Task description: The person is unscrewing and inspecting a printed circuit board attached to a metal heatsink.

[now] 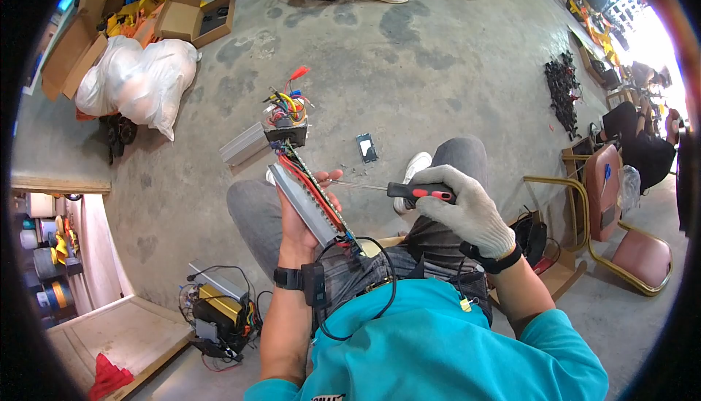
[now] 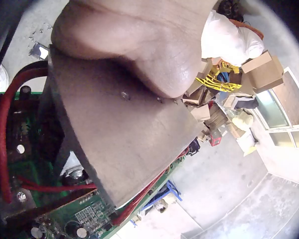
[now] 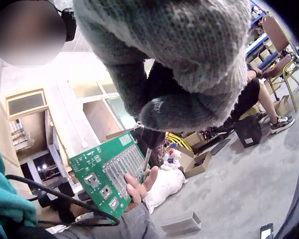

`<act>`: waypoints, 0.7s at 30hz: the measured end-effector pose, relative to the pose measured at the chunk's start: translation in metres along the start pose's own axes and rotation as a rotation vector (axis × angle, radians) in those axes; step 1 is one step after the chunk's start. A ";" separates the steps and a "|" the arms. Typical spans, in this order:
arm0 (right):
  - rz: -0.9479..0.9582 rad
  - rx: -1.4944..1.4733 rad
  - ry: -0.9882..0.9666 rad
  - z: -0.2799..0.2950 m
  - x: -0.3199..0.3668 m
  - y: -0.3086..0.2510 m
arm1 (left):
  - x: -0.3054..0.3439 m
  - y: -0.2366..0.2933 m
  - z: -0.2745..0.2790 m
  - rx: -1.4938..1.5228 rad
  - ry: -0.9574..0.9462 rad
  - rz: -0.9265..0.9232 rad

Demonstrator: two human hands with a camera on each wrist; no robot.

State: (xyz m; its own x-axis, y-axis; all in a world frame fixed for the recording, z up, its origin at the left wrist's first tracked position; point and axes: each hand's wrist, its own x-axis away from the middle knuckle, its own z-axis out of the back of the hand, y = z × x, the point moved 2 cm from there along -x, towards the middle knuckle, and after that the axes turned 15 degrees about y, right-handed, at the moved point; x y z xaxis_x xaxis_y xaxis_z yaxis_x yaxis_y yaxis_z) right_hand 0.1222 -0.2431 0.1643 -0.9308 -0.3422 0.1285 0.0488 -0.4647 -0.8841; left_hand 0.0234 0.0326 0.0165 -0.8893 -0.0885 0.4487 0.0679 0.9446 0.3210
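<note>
My bare left hand [image 1: 296, 231] grips a long circuit board assembly with a flat metal heatsink [image 1: 301, 195] and red wires along its length. Close up in the left wrist view, the palm lies against the metal plate [image 2: 124, 134]. The right wrist view shows the green underside of the circuit board [image 3: 92, 167], with left fingers [image 3: 134, 190] at its edge. In a knitted glove, my right hand [image 1: 471, 211] holds a screwdriver [image 1: 420, 193] by its black and red handle. Its shaft points left, its end close to the board and the left fingertips.
A bundle of coloured wires [image 1: 286, 109] sits at the board's far end. On the floor lie a metal housing [image 1: 243, 145], a small dark rectangular device [image 1: 366, 148] and several small parts. Another electronic unit [image 1: 221, 306] rests at lower left; a chair [image 1: 610, 204] stands right.
</note>
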 end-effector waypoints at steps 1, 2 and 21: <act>-0.004 -0.029 0.015 0.002 0.000 -0.001 | 0.000 0.000 0.000 -0.009 0.016 -0.007; -0.010 -0.058 0.029 0.005 0.000 -0.004 | -0.001 0.000 0.001 -0.018 0.032 -0.014; 0.422 0.266 -0.037 0.000 0.003 -0.085 | -0.036 0.020 -0.001 -0.186 0.381 -0.200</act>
State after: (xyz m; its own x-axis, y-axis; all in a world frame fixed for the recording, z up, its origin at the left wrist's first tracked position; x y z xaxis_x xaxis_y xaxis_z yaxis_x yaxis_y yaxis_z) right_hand 0.1152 -0.2048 0.2402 -0.7969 -0.5717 -0.1954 0.5132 -0.4698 -0.7183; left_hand 0.0572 0.0548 0.0073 -0.6662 -0.4056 0.6258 0.0226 0.8278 0.5606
